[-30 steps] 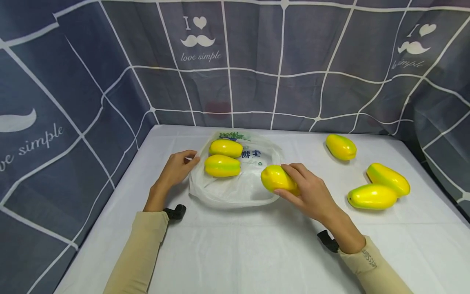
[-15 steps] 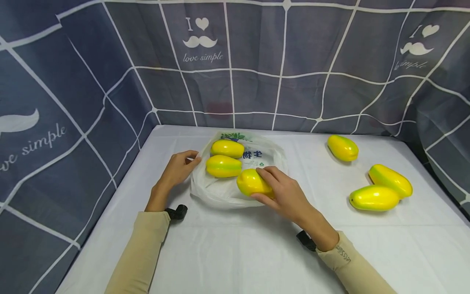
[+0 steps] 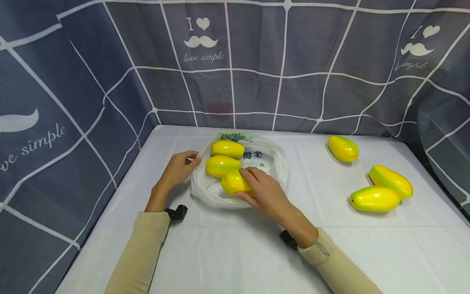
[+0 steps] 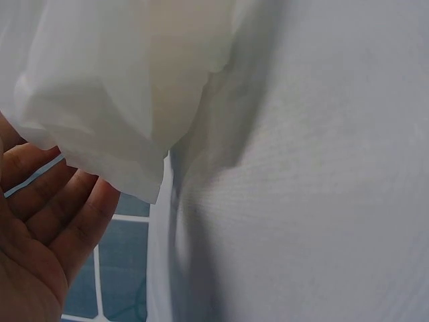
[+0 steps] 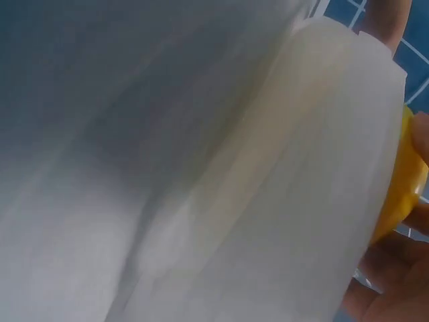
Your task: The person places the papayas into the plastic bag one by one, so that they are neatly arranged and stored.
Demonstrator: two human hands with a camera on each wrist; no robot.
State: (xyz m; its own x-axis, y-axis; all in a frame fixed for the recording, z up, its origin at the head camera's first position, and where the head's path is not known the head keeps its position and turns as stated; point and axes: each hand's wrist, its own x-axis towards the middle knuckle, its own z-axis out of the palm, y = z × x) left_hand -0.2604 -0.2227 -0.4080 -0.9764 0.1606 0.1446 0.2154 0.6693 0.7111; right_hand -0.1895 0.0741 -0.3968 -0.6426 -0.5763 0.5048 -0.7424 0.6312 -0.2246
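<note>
A white plastic bag (image 3: 266, 179) with green and blue print lies open on the table. Inside, two shiny yellow-green papayas, a far one (image 3: 227, 149) and a near one (image 3: 222, 165), rest at its left. My right hand (image 3: 266, 192) grips a third papaya (image 3: 235, 182) in the bag's opening, against the near one. In the right wrist view, the papaya (image 5: 399, 194) shows past the bag's wall, beside my fingers. At the bag's left rim, my left hand (image 3: 178, 168) pinches the edge. The left wrist view shows the bag (image 4: 100, 100) hiding some fingertips.
To the right lie three more papayas: one at the back (image 3: 343, 148), and two touching, the front one (image 3: 374, 199) and the one behind (image 3: 391, 180). A white cloth covers the table (image 3: 227, 253). A dark gridded curtain (image 3: 257, 94) stands behind and left.
My right hand has carried the papaya leftward from the bag's right rim until it meets the near papaya, which has turned a little. My left hand has stayed at the rim.
</note>
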